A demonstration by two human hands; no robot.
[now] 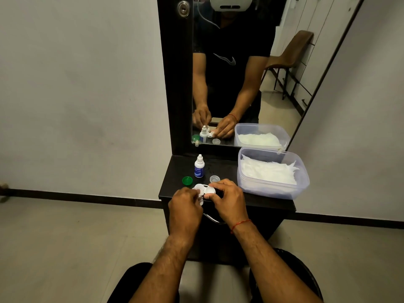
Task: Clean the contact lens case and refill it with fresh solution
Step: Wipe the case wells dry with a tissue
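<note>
The contact lens case [204, 190], a white two-well piece, is held just above the front edge of the dark shelf [175, 171], between both hands. The right hand [227, 199] is closed on the right end of the case, thumb below and fingers over the top. The left hand [185, 204] is pinched shut on a small wad of white tissue [200, 200] at the left well; whether the wad is inside the well or on its rim cannot be told. The step in hand is judged to be the wiping of the wells. The case should be kept level and steadied by the right hand alone, while the tissue is turned around the inside of each well until no moisture is left. The green cap [187, 180] and the clear cap [214, 178] lie apart on the shelf, just behind the hands, and should be wiped likewise. The solution bottle [199, 166] stands upright behind them, near enough to be knocked over by a careless reach. Fresh tissue is available from the plastic tub [273, 189] at the right. Refilling is not yet begun.
</note>
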